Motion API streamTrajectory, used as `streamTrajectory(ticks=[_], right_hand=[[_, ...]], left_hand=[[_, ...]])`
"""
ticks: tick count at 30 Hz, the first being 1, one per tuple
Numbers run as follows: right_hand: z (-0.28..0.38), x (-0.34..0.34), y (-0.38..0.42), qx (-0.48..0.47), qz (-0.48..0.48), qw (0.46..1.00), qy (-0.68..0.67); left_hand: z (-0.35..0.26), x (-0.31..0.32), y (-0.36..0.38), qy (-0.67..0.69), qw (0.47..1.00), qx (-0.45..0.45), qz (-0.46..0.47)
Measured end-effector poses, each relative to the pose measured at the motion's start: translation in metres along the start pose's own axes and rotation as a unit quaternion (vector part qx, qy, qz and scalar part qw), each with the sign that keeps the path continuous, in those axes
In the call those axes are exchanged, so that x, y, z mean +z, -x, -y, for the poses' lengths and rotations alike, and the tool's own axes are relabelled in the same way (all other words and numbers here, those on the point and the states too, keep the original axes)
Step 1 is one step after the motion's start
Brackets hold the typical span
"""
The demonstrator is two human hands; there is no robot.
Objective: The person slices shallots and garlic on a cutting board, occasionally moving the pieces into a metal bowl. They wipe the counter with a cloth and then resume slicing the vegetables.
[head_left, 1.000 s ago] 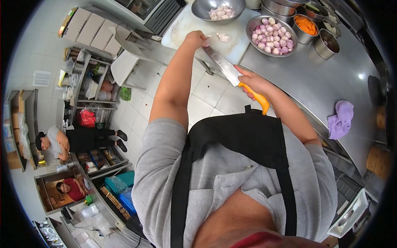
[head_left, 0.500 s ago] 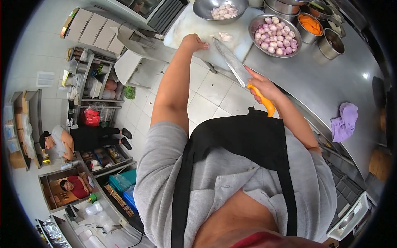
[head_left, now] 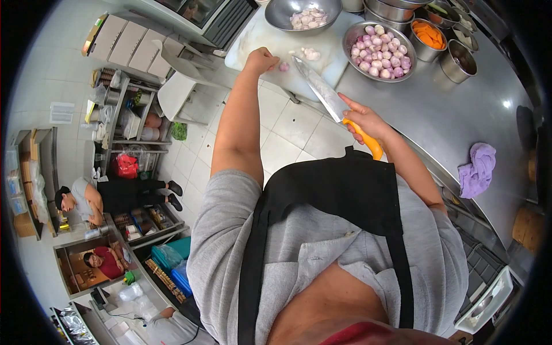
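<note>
My right hand [head_left: 366, 122] is wrapped round the yellow handle of a large chef's knife [head_left: 322, 89]. Its blade points up and left, with the tip over the white cutting board [head_left: 247, 43]. At the board's left side, my left hand [head_left: 261, 61] has its fingers curled together; whatever they may hold is hidden. Just right of those fingertips lies a purple shallot piece [head_left: 283, 66], apart from them. A small heap of pale slices [head_left: 310, 54] sits beyond the knife tip. Behind it, a metal bowl [head_left: 275, 16] contains more slices. Peeled whole shallots [head_left: 382, 52] fill another metal bowl.
Steel containers, one with orange carrot pieces [head_left: 430, 35], stand at the back right. A purple cloth [head_left: 477, 170] lies on the steel counter [head_left: 425, 109]. One person [head_left: 87, 198] stands at the left; another in a red shirt [head_left: 108, 262] is at an opening. A grey-clad person [head_left: 178, 329] shows lower left.
My left hand has drawn back to the left from the shallot piece, which now shows alone on the board. The knife is almost where it was. A grey-clad person has come into view lower left.
</note>
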State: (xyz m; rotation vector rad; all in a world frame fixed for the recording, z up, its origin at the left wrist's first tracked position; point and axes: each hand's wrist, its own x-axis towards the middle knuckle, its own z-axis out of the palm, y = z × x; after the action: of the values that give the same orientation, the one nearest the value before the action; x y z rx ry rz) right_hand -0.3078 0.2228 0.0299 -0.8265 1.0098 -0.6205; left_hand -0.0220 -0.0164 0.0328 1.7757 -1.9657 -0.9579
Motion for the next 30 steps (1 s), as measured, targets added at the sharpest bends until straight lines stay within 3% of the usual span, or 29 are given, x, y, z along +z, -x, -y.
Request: streamTrajectory(ticks=[6, 9, 12, 15, 21, 28, 30], right_hand=[[0.003, 0.000, 0.002, -0.004, 0.004, 1.000, 0.014], [0.006, 0.000, 0.003, 0.004, 0.001, 1.000, 0.022], [0.003, -0.001, 0.002, -0.006, 0.003, 1.000, 0.020], [0.004, -0.001, 0.001, -0.003, 0.005, 1.000, 0.023], [0.005, 0.002, 0.002, 0.000, -0.002, 1.000, 0.026], [0.004, 0.004, 0.001, -0.009, -0.007, 1.000, 0.026], [0.003, 0.003, 0.001, -0.007, -0.008, 1.000, 0.024]], left_hand=[[-0.010, 0.005, -0.001, 0.014, 0.998, 0.016, -0.063], [0.010, 0.008, -0.020, 0.013, 1.000, 0.027, 0.009], [0.013, 0.009, -0.019, -0.047, 0.998, 0.045, 0.022], [-0.006, 0.007, 0.002, -0.114, 0.992, 0.054, 0.014], [-0.003, 0.012, 0.016, -0.099, 0.988, 0.110, -0.033], [-0.010, 0.014, 0.031, -0.099, 0.991, 0.061, -0.066], [-0.002, 0.016, 0.026, -0.134, 0.982, 0.126, -0.035]])
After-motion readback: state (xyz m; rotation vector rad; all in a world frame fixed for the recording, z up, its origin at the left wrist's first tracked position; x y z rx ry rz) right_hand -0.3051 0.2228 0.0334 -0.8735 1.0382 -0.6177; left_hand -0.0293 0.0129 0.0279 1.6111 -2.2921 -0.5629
